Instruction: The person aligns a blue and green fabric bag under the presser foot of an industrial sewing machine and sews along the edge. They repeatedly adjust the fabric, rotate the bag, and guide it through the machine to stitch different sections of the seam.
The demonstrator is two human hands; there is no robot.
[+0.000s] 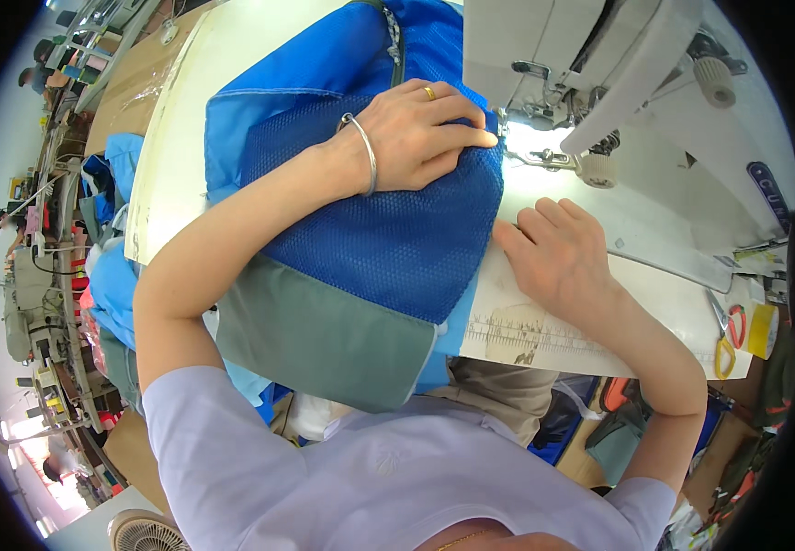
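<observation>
A piece of blue mesh fabric (360,257) with lighter blue and grey-green panels (315,340) lies on the cream sewing table (544,340), its right edge at the presser foot (504,124) of a white sewing machine (530,46). My left hand (416,138), with a ring and bangle, rests open on the mesh, forefinger stretched to the edge just beside the foot. Lower down, my right hand (558,248) is closed with curled fingers, its thumb at the fabric's right edge; what is between thumb and fingers is hidden.
Scissors (724,358) and a yellow tape roll (763,332) sit at the table's right. Blue cloth (112,294) is piled to the left, near brown cardboard (140,83). Other workstations (25,312) with distant people (39,73) line the left, and a fan (145,533) stands lower left.
</observation>
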